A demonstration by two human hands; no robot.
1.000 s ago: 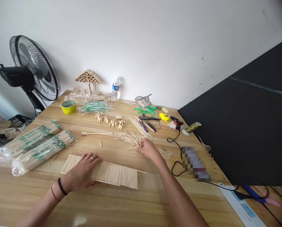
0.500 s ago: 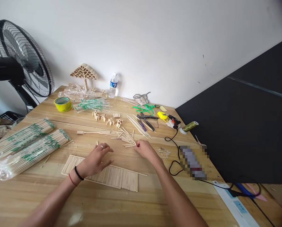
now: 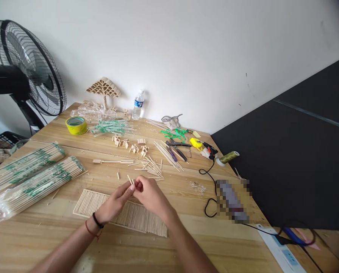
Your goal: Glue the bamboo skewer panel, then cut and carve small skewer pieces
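Note:
Just above a flat panel of short wooden sticks (image 3: 84, 201), my two hands meet. My left hand (image 3: 118, 201) pinches short wooden sticks (image 3: 130, 179) between thumb and fingers. The fingertips of my right hand (image 3: 148, 191) are closed at the same sticks, touching my left thumb; they partly hide what they hold. Both hands cover part of the panel. A loose pile of short sticks (image 3: 153, 168) lies beyond my right hand, and one small stick piece (image 3: 118, 175) lies beyond my left.
Bagged sticks (image 3: 44, 185) lie at left, near yellow tape (image 3: 76, 126) and a fan (image 3: 30, 68). Farther back are a stick-built tree (image 3: 103, 89), a bottle (image 3: 138, 105) and small stick pieces (image 3: 133, 148). Pliers (image 3: 179, 149), a glue gun (image 3: 210, 150) and its cable are at right.
My right hand has come back from the stick pile toward the left, meeting my left hand. My left hand has closed on sticks, which now show between both hands.

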